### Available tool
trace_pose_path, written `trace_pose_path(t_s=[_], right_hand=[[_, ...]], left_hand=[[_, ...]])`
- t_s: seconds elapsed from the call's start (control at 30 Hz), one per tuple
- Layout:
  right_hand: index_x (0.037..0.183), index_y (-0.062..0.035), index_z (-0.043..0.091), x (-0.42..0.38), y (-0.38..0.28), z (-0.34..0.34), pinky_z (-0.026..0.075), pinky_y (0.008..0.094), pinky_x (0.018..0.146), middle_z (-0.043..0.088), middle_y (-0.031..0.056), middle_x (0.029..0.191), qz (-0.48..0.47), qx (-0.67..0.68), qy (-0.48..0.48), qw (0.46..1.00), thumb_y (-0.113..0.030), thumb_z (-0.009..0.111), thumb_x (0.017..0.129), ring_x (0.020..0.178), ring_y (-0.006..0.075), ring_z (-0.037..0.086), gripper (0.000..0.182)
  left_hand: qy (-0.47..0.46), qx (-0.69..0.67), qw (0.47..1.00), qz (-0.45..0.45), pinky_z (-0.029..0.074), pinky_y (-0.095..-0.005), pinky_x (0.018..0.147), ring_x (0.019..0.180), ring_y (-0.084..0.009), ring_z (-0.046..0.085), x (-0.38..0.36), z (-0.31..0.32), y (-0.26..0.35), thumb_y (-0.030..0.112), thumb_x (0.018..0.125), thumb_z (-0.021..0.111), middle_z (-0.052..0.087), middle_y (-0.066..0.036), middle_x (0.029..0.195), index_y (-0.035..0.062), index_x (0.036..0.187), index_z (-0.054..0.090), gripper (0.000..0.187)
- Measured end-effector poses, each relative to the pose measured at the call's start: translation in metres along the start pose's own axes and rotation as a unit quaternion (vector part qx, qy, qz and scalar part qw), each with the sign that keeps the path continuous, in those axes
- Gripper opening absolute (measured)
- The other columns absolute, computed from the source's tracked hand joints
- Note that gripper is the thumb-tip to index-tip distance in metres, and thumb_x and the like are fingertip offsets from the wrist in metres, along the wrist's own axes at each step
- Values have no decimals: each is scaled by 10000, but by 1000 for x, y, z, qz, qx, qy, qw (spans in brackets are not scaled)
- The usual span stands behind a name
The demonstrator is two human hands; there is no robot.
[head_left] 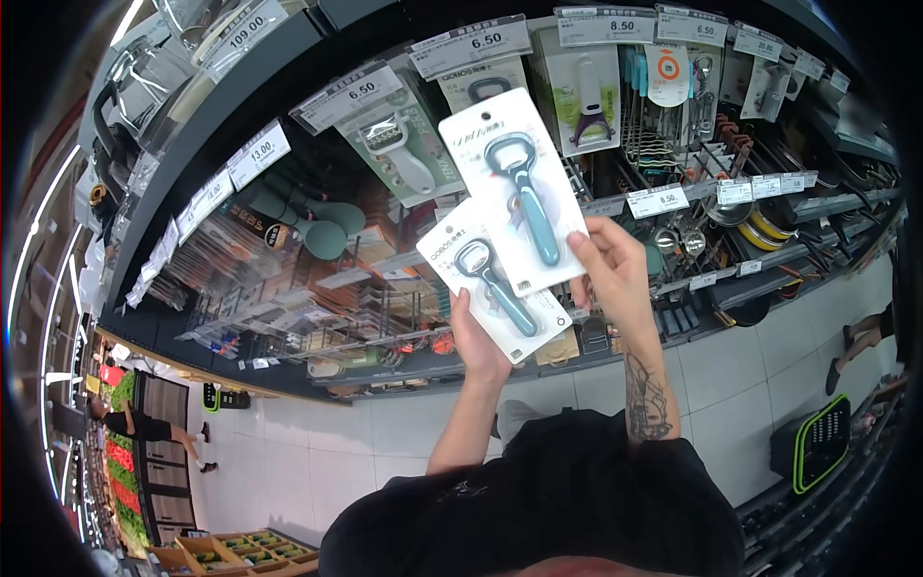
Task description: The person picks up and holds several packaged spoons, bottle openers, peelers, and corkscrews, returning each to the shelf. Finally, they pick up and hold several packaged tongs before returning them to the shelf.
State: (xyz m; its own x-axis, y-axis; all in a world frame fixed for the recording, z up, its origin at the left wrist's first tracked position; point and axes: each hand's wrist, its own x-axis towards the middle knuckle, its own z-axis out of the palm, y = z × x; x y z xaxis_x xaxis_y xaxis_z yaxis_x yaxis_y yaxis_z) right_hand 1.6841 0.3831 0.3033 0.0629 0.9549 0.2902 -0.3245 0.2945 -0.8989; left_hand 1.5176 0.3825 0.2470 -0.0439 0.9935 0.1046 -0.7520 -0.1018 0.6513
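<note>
My right hand (615,269) grips the lower right edge of a white blister card holding a blue-handled peeler (531,212). Beneath and to the left, my left hand (478,337) holds a second card with a similar blue-handled peeler (505,298), its thumb on the card's left edge. The upper card overlaps the top right part of the lower one. Both cards are in front of the hanging goods. Behind the upper card, a similar packet (461,91) hangs under a 6.50 price tag (481,41).
A shelf rack with hooks and price tags (659,200) curves across the view. A white peeler packet (409,159) hangs at the left, a purple one (588,125) at the right. A green-rimmed basket (822,447) stands lower right. A person (154,425) is at far left; another person's legs (859,348) are at right.
</note>
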Motion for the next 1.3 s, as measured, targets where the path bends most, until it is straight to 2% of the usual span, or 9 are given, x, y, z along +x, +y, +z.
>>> trace_pose_path(t_s=[0.37, 0.8, 1.0, 1.07, 1.23, 1.3], right_hand=[[1046, 33, 590, 45, 5, 8, 386, 199, 388, 631, 51, 760, -57, 9, 7, 998, -176, 565, 980, 462, 55, 520, 220], [1056, 50, 594, 49, 3, 19, 357, 199, 356, 659, 75, 808, -75, 10, 64, 995, -163, 591, 962, 428, 55, 511, 233], [1057, 61, 602, 59, 0, 21, 363, 209, 356, 672, 82, 829, -82, -18, 75, 994, -152, 601, 951, 439, 57, 531, 238], [1047, 68, 604, 68, 3, 21, 373, 215, 359, 673, 86, 823, -105, -77, 100, 986, -148, 611, 940, 445, 63, 545, 241], [1156, 66, 556, 80, 23, 9, 446, 233, 417, 662, 104, 922, -83, -103, 85, 988, -116, 586, 940, 523, 99, 607, 284], [1226, 40, 520, 75, 30, 8, 480, 241, 458, 632, 112, 1002, -120, -43, 77, 989, -85, 561, 941, 589, 110, 638, 314]], left_hand=[[-21, -8, 1000, -20, 470, -448, 971, 1150, -280, 553, -5, -2, 5, 286, 988, 334, 513, -152, 1256, 68, 1343, 341, 417], [4, -4, 1000, -23, 477, -440, 966, 1131, -263, 563, -6, -10, 2, 301, 997, 342, 517, -138, 1238, 76, 1343, 342, 412], [-4, -11, 1000, -27, 478, -442, 968, 1133, -267, 565, -5, -12, 0, 292, 998, 338, 517, -140, 1241, 70, 1343, 341, 409], [-10, -16, 999, -27, 478, -442, 968, 1134, -267, 565, -6, -14, -1, 287, 999, 338, 518, -140, 1241, 67, 1342, 342, 408], [11, -5, 1000, -16, 478, -440, 962, 1119, -255, 570, -6, -12, 2, 246, 990, 359, 527, -133, 1227, 60, 1327, 371, 386], [21, 6, 1000, -10, 480, -430, 955, 1117, -249, 571, -5, -14, 1, 228, 985, 370, 529, -132, 1227, 57, 1330, 375, 385]])
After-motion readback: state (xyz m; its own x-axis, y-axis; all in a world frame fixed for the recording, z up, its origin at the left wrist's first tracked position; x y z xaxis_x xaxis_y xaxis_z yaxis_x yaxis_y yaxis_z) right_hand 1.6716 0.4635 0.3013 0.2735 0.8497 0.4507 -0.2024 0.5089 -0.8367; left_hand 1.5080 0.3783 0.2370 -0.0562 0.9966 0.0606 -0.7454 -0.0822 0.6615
